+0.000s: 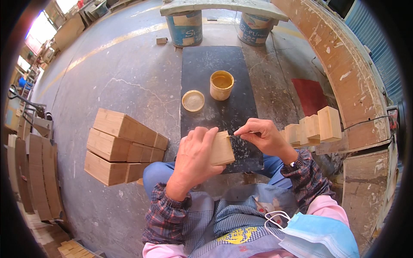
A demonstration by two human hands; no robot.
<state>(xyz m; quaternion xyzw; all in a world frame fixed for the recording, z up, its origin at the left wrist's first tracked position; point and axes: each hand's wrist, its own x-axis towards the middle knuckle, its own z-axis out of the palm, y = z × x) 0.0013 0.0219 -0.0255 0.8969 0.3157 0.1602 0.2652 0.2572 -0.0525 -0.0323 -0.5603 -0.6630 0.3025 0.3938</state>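
My left hand grips a pale wooden block from its left side, above my lap. Between the thumb and fingers of my right hand is a thin stick, its tip touching the block's upper right edge. Beyond the hands, on a black board, stands an open round tub with yellowish-brown contents. Beside it to the left sits a shallow round lid holding a pale substance.
Stacked wooden blocks lie on the floor at left; more blocks stand at right. Two blue buckets support a plank at the back. A red mat lies near the wooden structure at right. A blue face mask hangs low in front.
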